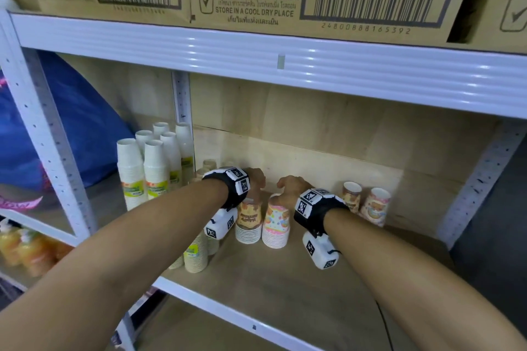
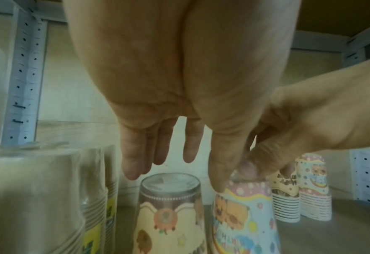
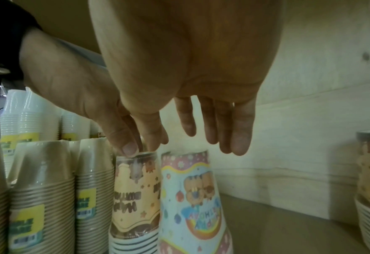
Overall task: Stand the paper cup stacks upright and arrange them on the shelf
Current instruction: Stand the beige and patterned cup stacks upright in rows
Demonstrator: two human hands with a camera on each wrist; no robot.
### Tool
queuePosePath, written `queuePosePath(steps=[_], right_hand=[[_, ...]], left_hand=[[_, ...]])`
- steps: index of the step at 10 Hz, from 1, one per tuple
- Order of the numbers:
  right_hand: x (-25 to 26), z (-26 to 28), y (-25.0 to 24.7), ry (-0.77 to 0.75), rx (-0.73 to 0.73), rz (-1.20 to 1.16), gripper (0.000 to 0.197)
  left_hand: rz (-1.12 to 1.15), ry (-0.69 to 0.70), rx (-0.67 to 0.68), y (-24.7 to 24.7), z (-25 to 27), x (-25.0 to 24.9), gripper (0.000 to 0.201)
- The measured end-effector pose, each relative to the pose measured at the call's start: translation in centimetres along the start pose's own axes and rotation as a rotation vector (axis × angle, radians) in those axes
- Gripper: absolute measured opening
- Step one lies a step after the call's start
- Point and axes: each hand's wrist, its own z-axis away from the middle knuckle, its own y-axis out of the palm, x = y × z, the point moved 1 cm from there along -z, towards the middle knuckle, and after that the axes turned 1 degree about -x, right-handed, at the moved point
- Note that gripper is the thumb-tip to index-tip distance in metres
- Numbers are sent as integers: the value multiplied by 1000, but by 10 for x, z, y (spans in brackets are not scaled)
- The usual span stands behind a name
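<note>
A white metal shelf (image 1: 285,322) with a wooden board held wrapped stacks of paper cups, all standing rim-down. Tall white stacks (image 1: 142,168) crowded the back left corner, brown stacks (image 1: 196,253) the front left edge — sorted by kind, it seemed. Two printed stacks stood near the right end. Mid-shelf, a tan cup stack (image 1: 248,222) and a pink cup stack (image 1: 276,225) stood touching. The left hand (image 1: 255,179) reached down, fingertips on the tan stack's top; the right hand (image 1: 288,189) likewise on the pink — fingers nearly straight, gripping nothing, probably steadying them upright.
</note>
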Motion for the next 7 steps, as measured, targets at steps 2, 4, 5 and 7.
queuePosePath(steps=[2,4,5,7], right_hand=[[3,-13,30,113,-77,5,31],[6,-9,30,99,-127,-38,30],[6,-10,29,110,-80,-70,31],[-7,-8,19,72,-58,-22,37]], left_hand=[[16,-12,-5,17,0,7,53],[74,-27,-23,24,-1,11,53],[90,2,-18,22,0,12,53],[59,40,-11,16,-1,1,51]])
